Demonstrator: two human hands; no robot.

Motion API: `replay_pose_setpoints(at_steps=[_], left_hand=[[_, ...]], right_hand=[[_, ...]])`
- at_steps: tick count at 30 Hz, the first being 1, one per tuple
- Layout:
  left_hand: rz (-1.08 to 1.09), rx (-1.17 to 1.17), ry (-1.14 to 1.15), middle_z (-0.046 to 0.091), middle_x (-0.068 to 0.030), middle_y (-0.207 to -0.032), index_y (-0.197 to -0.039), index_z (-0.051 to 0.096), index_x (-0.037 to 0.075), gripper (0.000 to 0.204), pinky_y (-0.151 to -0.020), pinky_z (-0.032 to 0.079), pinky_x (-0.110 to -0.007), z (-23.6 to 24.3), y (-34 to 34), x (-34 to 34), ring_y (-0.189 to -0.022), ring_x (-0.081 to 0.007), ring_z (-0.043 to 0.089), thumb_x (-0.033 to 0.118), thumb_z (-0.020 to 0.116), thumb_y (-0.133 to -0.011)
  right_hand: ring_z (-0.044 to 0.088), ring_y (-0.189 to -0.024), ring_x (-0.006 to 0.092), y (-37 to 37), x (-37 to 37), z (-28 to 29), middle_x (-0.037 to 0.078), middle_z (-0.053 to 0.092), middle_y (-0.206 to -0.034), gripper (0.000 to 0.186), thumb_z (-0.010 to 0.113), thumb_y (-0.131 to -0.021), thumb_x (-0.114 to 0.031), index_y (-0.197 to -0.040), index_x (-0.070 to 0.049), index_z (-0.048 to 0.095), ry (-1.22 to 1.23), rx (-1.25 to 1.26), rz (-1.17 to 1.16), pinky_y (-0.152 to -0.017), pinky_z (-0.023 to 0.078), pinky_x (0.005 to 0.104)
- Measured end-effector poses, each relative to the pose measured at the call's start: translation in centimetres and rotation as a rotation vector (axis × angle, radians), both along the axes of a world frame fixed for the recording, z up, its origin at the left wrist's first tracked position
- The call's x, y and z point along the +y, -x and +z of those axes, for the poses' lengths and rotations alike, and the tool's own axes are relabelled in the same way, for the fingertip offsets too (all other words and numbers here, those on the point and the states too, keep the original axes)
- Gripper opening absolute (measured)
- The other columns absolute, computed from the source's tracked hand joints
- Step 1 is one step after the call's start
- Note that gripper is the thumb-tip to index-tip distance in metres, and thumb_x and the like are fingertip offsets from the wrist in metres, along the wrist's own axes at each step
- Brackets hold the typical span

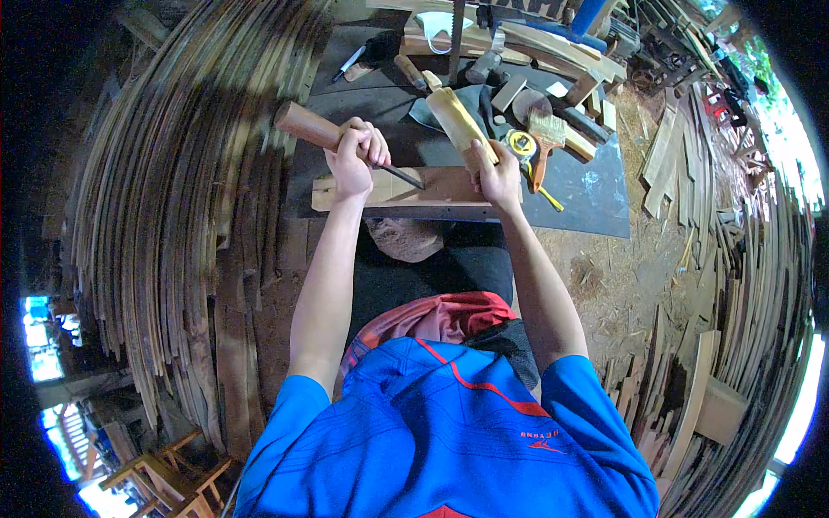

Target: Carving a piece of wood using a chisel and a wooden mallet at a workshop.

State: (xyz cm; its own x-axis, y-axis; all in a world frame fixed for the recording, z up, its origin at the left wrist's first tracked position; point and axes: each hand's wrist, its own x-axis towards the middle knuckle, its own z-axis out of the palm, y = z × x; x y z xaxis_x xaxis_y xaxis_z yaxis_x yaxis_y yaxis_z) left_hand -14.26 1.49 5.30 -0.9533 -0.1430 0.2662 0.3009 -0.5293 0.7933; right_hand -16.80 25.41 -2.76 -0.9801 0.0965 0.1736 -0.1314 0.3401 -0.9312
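Note:
My left hand is wrapped round a wooden-handled chisel. The thick brown handle slants up to the left, and the dark metal shaft points down to the right. Its tip meets or hovers just over a flat wooden board, which lies along the near edge of the dark table; I cannot tell if they touch. My right hand is closed on a pale, club-shaped piece of wood, tilted up to the left with a narrow far end. The right hand hides part of the board's right end.
Beside my right hand lie a yellow tape measure and a wide paintbrush. Wood blocks, a hammer-like tool and a white mask are farther back. Long wooden strips stack up at the left.

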Motion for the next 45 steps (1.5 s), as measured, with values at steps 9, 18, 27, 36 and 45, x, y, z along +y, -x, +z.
replay_pose_setpoints(at_steps=[9, 18, 27, 36, 45], left_hand=[[0.011, -0.023, 0.036, 0.041, -0.0039, -0.054, -0.065, 0.037, 0.009, 0.024, -0.041, 0.038, -0.03, 0.3, -0.9, 0.7, -0.044, -0.015, 0.042, 0.008, 0.05, -0.085], [0.031, -0.021, 0.148, 0.039, -0.0041, -0.055, -0.066, 0.035, 0.011, 0.026, -0.042, 0.036, -0.03, 0.8, -1.2, 1.7, -0.046, -0.0152, 0.04, 0.014, 0.05, -0.088], [-0.01, -0.019, 0.053, 0.039, -0.0026, -0.053, -0.065, 0.037, 0.009, 0.025, -0.04, 0.036, -0.028, 0.5, -0.7, 1.3, -0.043, -0.0132, 0.04, 0.008, 0.049, -0.086], [0.015, -0.027, 0.103, 0.033, -0.0021, -0.05, -0.064, 0.034, 0.012, 0.027, -0.037, 0.029, -0.028, 0.1, 0.1, 0.5, -0.042, -0.0131, 0.033, 0.021, 0.047, -0.086], [0.019, -0.017, 0.013, 0.034, -0.0037, -0.048, -0.062, 0.032, 0.011, 0.027, -0.034, 0.028, -0.028, 0.4, -0.4, 1.0, -0.04, -0.0127, 0.031, 0.012, 0.046, -0.085]], right_hand=[[0.068, -0.065, 0.0211, -0.7, -0.2, 0.9, 0.02, 0.067, -0.071, 0.042, 0.065, -0.092, -0.037, -0.094, 0.005, 0.068, 0.041, 0.0, 0.004, -0.061, 0.051, 0.0354], [0.066, -0.065, 0.0213, -0.4, 0.0, 0.4, 0.021, 0.065, -0.071, 0.043, 0.065, -0.092, -0.037, -0.096, 0.006, 0.067, 0.042, -0.001, 0.013, -0.062, 0.05, 0.0362], [0.068, -0.069, 0.0298, -0.4, -0.1, 0.4, 0.025, 0.067, -0.076, 0.045, 0.065, -0.092, -0.038, -0.099, 0.006, 0.068, 0.015, 0.007, 0.009, -0.065, 0.051, 0.0386], [0.069, -0.072, 0.0306, -0.5, -0.3, 0.5, 0.025, 0.068, -0.078, 0.047, 0.065, -0.092, -0.04, -0.098, 0.006, 0.068, 0.051, -0.003, 0.01, -0.067, 0.052, 0.0389], [0.068, -0.065, 0.026, -1.5, -0.5, 1.9, 0.022, 0.067, -0.072, 0.043, 0.068, -0.091, -0.036, -0.098, 0.006, 0.067, 0.047, -0.028, 0.023, -0.061, 0.051, 0.037]])
